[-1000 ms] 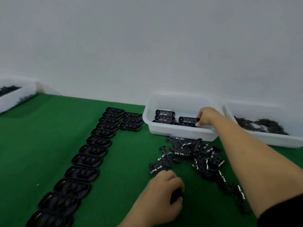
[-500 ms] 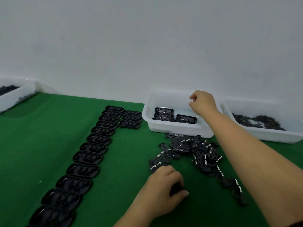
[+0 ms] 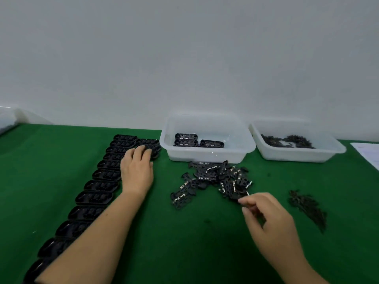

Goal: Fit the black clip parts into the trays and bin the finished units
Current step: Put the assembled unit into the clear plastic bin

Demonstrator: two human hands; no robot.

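Black oval trays [image 3: 100, 185] lie in a long row on the green cloth, with a shorter column [image 3: 147, 142] beside its far end. My left hand [image 3: 136, 169] reaches over that far end, fingers resting on top of one tray of the shorter column. A pile of black clip parts [image 3: 213, 175] with metal contacts lies in front of a white bin [image 3: 205, 155]. The bin holds three finished units [image 3: 185, 140]. My right hand [image 3: 266, 218] is at the pile's near right edge, forefinger and thumb apart, fingertips touching a clip part.
A second white bin [image 3: 295, 154] at the right holds small dark parts. A loose heap of similar small parts [image 3: 307, 208] lies on the cloth near my right hand. A white sheet of paper [image 3: 367, 152] is at the right edge, another bin [image 3: 8, 117] at far left.
My right hand has left the white bin and come down to the near edge of the clip pile. My left hand moved from the near cloth up to the far trays.
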